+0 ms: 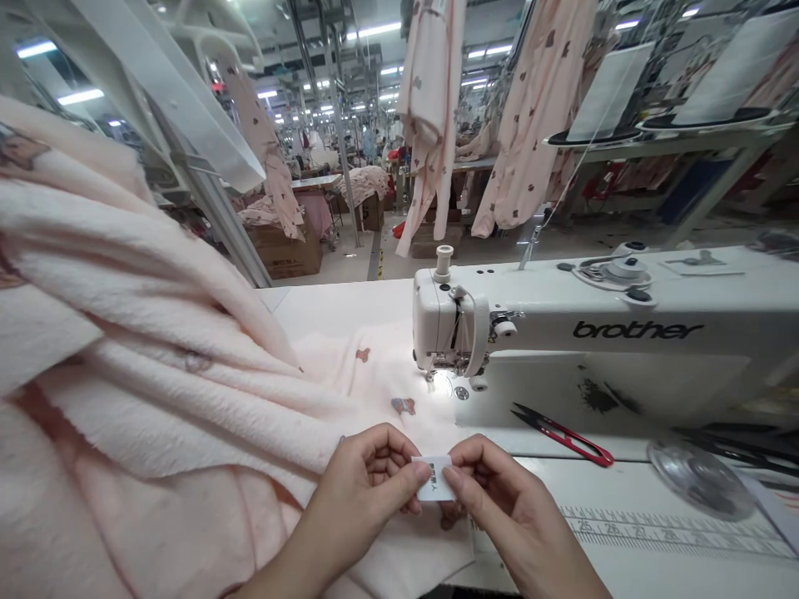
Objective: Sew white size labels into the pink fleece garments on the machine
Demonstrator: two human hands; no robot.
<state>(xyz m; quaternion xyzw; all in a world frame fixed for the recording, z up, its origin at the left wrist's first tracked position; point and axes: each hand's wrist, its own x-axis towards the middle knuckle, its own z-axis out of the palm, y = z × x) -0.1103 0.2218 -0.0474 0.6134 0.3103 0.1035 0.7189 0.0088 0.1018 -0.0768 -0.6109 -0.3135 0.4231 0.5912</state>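
Note:
A small white clothing label [435, 477] with dark printed characters is stretched between my two hands. My left hand [368, 482] pinches its left edge between thumb and fingers. Its right edge is pinched by my right hand [499, 491]. Beneath them spreads pale pink fleece fabric [262, 433] with small bear prints, heaped high on the left and lying flat near the needle. Just beyond the hands stands a white sewing machine [537, 324], its lamp lighting the needle area; the fabric's edge reaches close to the presser foot.
Red-handled thread snips [565, 434] lie on the machine bed at right. Beside them are a clear round plastic dish [700, 478] and dark scissors [736, 445]. A printed ruler [649, 531] runs along the table's front. White thread cones [612, 91] stand at upper right; pink garments [430, 108] hang behind.

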